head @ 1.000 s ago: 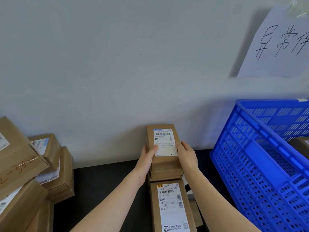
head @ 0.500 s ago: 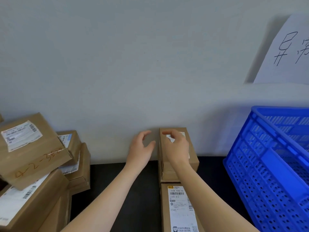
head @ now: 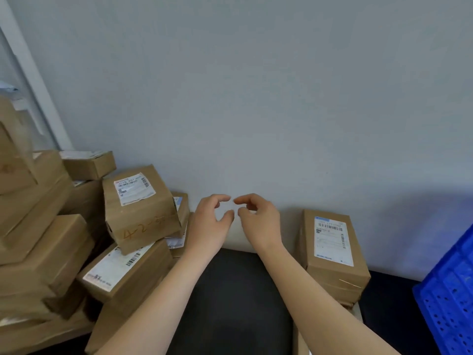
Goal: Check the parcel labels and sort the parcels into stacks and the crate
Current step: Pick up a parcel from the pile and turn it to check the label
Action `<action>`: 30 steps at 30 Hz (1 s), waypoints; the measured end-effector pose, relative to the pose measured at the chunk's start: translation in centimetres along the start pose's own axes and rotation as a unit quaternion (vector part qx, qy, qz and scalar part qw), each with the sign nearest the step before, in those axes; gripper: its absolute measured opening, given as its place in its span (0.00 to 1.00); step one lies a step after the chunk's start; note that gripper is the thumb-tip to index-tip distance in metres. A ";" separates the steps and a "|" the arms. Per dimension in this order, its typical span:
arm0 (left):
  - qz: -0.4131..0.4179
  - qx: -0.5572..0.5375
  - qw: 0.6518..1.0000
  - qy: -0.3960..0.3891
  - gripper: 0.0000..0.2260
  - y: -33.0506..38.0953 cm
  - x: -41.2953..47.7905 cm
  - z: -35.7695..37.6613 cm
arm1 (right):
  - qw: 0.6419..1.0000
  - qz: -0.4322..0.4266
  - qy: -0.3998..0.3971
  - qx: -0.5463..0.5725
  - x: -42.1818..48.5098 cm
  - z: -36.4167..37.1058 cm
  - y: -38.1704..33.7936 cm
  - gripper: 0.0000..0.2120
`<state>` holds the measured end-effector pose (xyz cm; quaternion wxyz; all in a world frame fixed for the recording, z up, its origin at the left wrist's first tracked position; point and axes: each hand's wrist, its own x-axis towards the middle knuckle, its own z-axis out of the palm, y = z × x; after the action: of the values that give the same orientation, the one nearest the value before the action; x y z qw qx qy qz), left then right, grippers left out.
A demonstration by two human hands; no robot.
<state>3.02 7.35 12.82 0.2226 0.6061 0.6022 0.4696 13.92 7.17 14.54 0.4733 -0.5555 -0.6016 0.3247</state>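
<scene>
**Sorting status: between parcels, nothing held**

- Left hand [head: 210, 224]: centre of the frame, above the dark table [head: 238, 290]; fingers loosely curled, grasping nothing.
- Right hand [head: 258, 222]: just beside the left, fingertips nearly meeting; likewise empty.
- Sorted stack [head: 332, 249]: right of centre, against the wall; top parcel lies flat, label up, apart from both hands.
- Unsorted pile [head: 51, 252]: left side of the frame; many brown boxes, several tilted.
- Marked box [head: 140, 211]: on top of the pile's near edge, label up, handwriting on its front face, just left of the left hand.
- Crate [head: 450, 298]: blue, lower right edge; contents out of sight.
- Step in hand, as judged: picking the next parcel.
- Next move calls for: a reach left to the marked box, a two-handed lift since it leans on its neighbours, then a label reading to choose stack or crate.
</scene>
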 end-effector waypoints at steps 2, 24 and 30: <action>-0.003 0.006 1.000 0.021 0.13 -0.1 0.2 -1.6 | 1.000 -0.008 -0.021 0.010 0.2 1.5 -0.8 0.12; 0.153 0.138 0.938 0.279 0.12 2.3 -0.1 -22.8 | 0.981 -0.086 -0.125 0.123 -0.7 14.9 -15.9 0.14; 0.185 0.226 0.850 0.440 0.13 3.2 -0.5 -28.3 | 0.968 -0.053 -0.188 0.159 -1.4 17.0 -20.3 0.10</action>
<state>-18.93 -2.01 28.30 -0.2991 0.4699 0.6036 0.5705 -9.34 4.62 27.09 0.4503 -0.3692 -0.6495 0.4889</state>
